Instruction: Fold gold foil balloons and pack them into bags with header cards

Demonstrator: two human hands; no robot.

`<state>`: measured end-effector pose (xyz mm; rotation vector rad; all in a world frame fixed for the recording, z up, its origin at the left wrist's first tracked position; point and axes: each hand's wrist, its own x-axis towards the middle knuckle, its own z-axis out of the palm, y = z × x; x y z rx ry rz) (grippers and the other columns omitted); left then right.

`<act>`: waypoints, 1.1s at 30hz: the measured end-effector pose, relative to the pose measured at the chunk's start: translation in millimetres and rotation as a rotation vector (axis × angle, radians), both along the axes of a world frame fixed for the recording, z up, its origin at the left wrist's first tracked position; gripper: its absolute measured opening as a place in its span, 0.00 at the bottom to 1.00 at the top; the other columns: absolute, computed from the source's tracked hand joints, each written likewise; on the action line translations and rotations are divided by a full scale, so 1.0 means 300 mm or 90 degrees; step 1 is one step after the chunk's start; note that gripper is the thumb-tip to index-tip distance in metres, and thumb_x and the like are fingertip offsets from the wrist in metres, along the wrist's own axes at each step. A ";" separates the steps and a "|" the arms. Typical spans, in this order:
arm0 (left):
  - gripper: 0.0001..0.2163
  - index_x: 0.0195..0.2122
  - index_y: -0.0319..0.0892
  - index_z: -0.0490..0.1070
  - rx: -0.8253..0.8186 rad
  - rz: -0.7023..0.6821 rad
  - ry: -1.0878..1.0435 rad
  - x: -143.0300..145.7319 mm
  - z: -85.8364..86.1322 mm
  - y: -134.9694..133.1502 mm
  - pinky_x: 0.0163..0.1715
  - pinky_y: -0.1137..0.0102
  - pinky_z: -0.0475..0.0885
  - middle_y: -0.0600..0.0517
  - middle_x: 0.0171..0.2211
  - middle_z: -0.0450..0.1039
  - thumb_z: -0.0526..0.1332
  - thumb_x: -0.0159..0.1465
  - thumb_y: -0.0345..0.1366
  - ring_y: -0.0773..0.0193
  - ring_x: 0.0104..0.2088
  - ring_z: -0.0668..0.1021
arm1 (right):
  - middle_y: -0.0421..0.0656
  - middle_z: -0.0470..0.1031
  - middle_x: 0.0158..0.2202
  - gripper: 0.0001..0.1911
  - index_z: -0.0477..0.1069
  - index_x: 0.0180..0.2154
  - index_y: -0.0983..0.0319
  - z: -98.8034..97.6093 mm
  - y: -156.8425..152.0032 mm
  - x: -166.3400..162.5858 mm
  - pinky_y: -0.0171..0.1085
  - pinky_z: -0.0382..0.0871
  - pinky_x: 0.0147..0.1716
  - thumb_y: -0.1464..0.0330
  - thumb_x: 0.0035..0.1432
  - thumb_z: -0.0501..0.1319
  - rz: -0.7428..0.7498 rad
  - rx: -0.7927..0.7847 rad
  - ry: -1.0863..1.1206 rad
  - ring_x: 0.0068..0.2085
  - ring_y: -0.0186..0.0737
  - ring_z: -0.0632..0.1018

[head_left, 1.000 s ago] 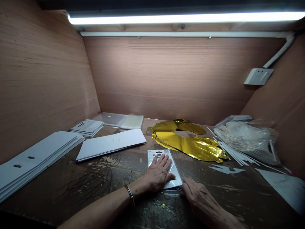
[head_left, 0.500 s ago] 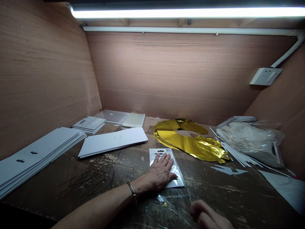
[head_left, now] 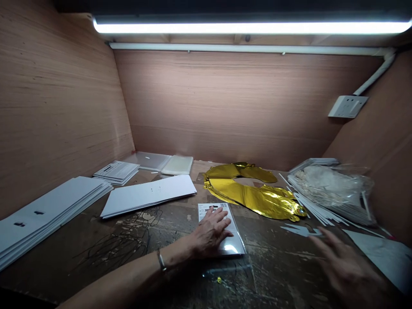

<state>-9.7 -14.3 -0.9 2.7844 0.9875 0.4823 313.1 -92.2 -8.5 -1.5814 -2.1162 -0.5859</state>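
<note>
- left hand (head_left: 210,234): fingers spread over the card packet (head_left: 235,245), hiding some print; packet lies on the worktop (head_left: 280,268)
- right hand (head_left: 349,266): blurred, cannot tell its grip; partly hides a white cut-out (head_left: 299,231)
- white card stack (head_left: 61,204): cut off at the left edge

The packet (head_left: 237,246) is partly covered by the spread left hand (head_left: 210,229). The right hand (head_left: 346,264) is seen blurred; contact with the cutout (head_left: 294,230) cannot be determined. Gold foil (head_left: 251,197) is laid beyond the packet; cards (head_left: 151,195) are stacked leftward.
</note>
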 end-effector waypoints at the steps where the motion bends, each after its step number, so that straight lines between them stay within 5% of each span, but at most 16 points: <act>1: 0.16 0.43 0.37 0.62 0.002 -0.036 -0.010 -0.015 0.017 -0.016 0.53 0.61 0.45 0.44 0.50 0.59 0.43 0.62 0.40 0.59 0.54 0.55 | 0.53 0.59 0.51 0.19 0.63 0.46 0.61 0.004 0.009 -0.062 0.47 0.63 0.40 0.72 0.51 0.48 0.070 -0.024 -0.042 0.47 0.50 0.65; 5: 0.11 0.41 0.41 0.64 -0.046 -0.155 -0.006 -0.071 0.048 -0.088 0.53 0.64 0.47 0.49 0.46 0.63 0.47 0.62 0.37 0.62 0.52 0.59 | 0.44 0.65 0.48 0.17 0.63 0.44 0.54 0.047 0.027 -0.290 0.43 0.61 0.43 0.73 0.52 0.51 0.325 -0.133 -0.122 0.47 0.41 0.66; 9: 0.15 0.42 0.41 0.64 -0.130 -0.186 -0.008 -0.094 0.040 -0.124 0.51 0.62 0.49 0.47 0.45 0.64 0.52 0.58 0.43 0.59 0.51 0.61 | 0.40 0.71 0.39 0.09 0.67 0.34 0.58 0.048 0.040 -0.398 0.39 0.61 0.41 0.75 0.53 0.51 0.408 -0.243 -0.018 0.40 0.36 0.69; 13: 0.17 0.40 0.40 0.65 -0.195 -0.195 -0.036 -0.103 0.038 -0.110 0.50 0.65 0.53 0.46 0.44 0.64 0.57 0.53 0.45 0.58 0.48 0.64 | 0.41 0.70 0.29 0.12 0.64 0.27 0.62 0.006 0.065 -0.432 0.35 0.61 0.33 0.73 0.56 0.45 0.256 -0.309 0.113 0.32 0.34 0.69; 16: 0.10 0.41 0.41 0.64 -0.221 -0.175 -0.079 -0.118 0.021 -0.088 0.45 0.71 0.60 0.49 0.44 0.64 0.53 0.58 0.36 0.64 0.44 0.67 | 0.42 0.71 0.25 0.13 0.62 0.24 0.61 0.005 0.090 -0.477 0.36 0.60 0.29 0.69 0.56 0.44 0.046 -0.357 0.130 0.29 0.37 0.71; 19: 0.17 0.49 0.42 0.56 -0.218 -0.140 -0.144 -0.134 -0.022 -0.071 0.46 0.70 0.60 0.48 0.50 0.58 0.50 0.58 0.27 0.65 0.49 0.63 | 0.44 0.72 0.23 0.12 0.61 0.23 0.61 0.029 0.108 -0.530 0.36 0.58 0.25 0.70 0.55 0.44 -0.063 -0.405 0.094 0.28 0.41 0.73; 25: 0.12 0.44 0.42 0.61 -0.280 -0.142 -0.201 -0.133 -0.047 -0.067 0.45 0.71 0.61 0.47 0.55 0.49 0.49 0.59 0.27 0.66 0.49 0.64 | 0.46 0.74 0.25 0.08 0.63 0.30 0.62 0.062 0.119 -0.555 0.35 0.57 0.23 0.71 0.52 0.46 -0.110 -0.460 0.123 0.29 0.44 0.75; 30: 0.09 0.40 0.41 0.63 -0.212 -0.148 -0.151 -0.147 0.010 -0.095 0.45 0.74 0.62 0.48 0.53 0.54 0.50 0.59 0.28 0.66 0.49 0.64 | 0.43 0.72 0.24 0.15 0.61 0.37 0.63 0.049 0.144 -0.501 0.35 0.62 0.27 0.70 0.43 0.52 -0.059 -0.561 0.408 0.30 0.42 0.73; 33: 0.12 0.43 0.37 0.60 -0.069 -0.173 -0.058 -0.112 -0.042 -0.121 0.41 0.77 0.65 0.45 0.49 0.60 0.53 0.58 0.34 0.64 0.45 0.68 | 0.43 0.72 0.24 0.15 0.65 0.34 0.63 0.022 0.143 -0.472 0.36 0.64 0.24 0.69 0.39 0.53 -0.003 -0.688 0.637 0.27 0.41 0.74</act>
